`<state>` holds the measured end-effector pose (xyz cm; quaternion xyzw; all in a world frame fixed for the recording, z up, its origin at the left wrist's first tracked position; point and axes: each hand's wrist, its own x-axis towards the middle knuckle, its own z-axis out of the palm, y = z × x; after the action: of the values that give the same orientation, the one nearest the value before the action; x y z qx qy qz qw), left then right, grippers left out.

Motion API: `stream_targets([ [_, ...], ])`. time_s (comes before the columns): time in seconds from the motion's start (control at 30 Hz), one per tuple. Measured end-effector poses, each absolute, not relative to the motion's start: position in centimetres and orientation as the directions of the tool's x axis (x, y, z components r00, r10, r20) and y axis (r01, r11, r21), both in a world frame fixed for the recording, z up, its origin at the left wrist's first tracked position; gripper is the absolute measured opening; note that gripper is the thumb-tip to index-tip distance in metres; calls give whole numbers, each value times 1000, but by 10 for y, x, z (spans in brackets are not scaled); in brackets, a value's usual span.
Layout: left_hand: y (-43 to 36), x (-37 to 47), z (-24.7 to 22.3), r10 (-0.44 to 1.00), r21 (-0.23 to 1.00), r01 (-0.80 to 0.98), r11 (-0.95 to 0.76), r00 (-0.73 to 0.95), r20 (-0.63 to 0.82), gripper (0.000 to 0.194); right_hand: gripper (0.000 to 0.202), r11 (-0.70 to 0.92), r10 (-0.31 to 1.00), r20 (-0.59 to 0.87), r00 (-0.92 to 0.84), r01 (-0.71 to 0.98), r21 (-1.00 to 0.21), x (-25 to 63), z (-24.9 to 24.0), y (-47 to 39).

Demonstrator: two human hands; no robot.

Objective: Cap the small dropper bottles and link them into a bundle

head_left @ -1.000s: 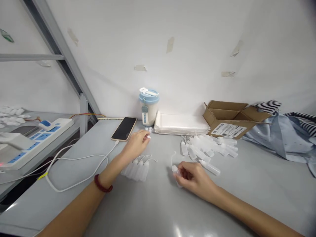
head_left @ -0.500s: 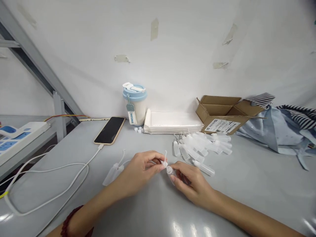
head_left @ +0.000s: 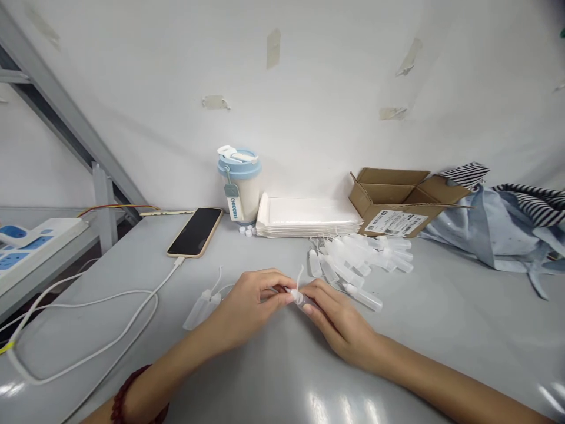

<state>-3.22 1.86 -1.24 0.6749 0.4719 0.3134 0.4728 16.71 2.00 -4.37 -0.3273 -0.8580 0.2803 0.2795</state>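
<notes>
My left hand [head_left: 251,307] pinches a small white cap [head_left: 293,293] with a thin bent tube standing up from it. My right hand [head_left: 339,319] is closed around a small translucent squeeze bottle [head_left: 306,302], tilted with its mouth toward the left. Cap and bottle neck meet between my fingertips; how firmly the cap sits is hidden. Behind my left wrist lie translucent bottles [head_left: 198,310] with thin tubes on their caps. Beyond my right hand is a pile of similar bottles [head_left: 346,259].
A phone [head_left: 195,232] on a white cable [head_left: 145,303] lies at the left. Along the wall stand a lidded cup [head_left: 242,188], small white caps [head_left: 247,230], stacked white packets [head_left: 309,218], an open cardboard box [head_left: 397,203] and blue cloth [head_left: 477,229]. A power strip [head_left: 35,247] sits far left.
The cap in my left hand and the bottle in my right hand were slightly apart and now touch at the neck. My right hand has shifted a little to the left.
</notes>
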Motion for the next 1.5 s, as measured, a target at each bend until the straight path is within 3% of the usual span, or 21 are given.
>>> stream_targets([
  [0.4,17,-26,-16,926,874,416,-250,366,91,22,24,544,805,298,-514,435,-718,168,-47,24],
  [0.77,16,-25,-14,965,951,308,22,244,-101,13,19,265,894,99,-437,337,-903,168,-49,24],
  [0.87,16,-26,-15,955,961,261,94,248,-161,17,26,270,884,112,-453,302,-914,168,-51,24],
  [1.07,18,-28,-16,955,960,261,99,245,-165,16,16,324,889,156,-431,349,-879,169,-50,25],
  [1.3,15,-23,-18,971,956,282,-76,240,6,12,28,120,860,52,-508,102,-988,168,-48,28],
  [1.5,16,-24,-17,973,969,243,-37,228,-20,10,35,-42,847,-28,-531,-13,-999,166,-45,30],
])
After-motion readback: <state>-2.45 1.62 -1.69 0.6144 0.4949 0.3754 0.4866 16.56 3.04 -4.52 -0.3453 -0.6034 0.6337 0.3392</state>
